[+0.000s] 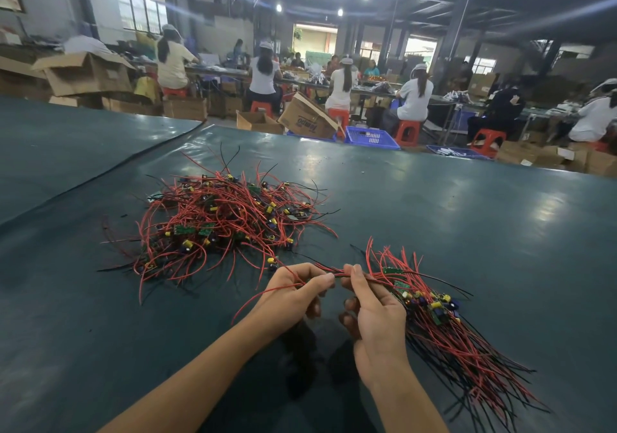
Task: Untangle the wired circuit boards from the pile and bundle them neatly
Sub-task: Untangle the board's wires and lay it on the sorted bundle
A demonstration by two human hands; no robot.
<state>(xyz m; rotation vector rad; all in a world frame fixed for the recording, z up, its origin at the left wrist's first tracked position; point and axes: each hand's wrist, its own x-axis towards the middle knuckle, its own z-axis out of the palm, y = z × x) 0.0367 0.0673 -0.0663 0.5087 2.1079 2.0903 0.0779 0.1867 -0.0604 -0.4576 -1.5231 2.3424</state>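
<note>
Both hands (295, 294) on red wires (444, 335)

Two bare forearms reach in from the lower edge, hands close together; the bare left hand (297, 290) pinches a thin red insulated wire (263, 291) between thumb and forefinger, other fingers curled under; the bare right hand (375, 310), back toward the camera, grips a fanned bundle of red and black wires (444, 332).
</note>
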